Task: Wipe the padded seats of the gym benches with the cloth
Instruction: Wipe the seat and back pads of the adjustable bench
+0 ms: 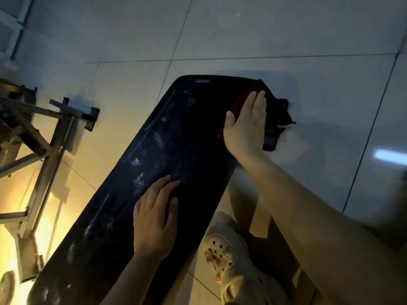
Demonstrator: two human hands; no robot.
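We see the long, dark, pebbled bench pad running diagonally through mid-frame. Our right hand presses the dark red cloth flat-fingered at its upper right corner. Our left hand rests there, fingers relaxed, at lower centre.

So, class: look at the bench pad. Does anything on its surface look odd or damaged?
Yes. The long dark padded bench seat shows pale whitish blotches along its left edge, like scuffing or residue; which, I cannot tell. The dark red cloth is at the far right corner.

Glossy pale floor tiles reflect warm light beside a metal frame.
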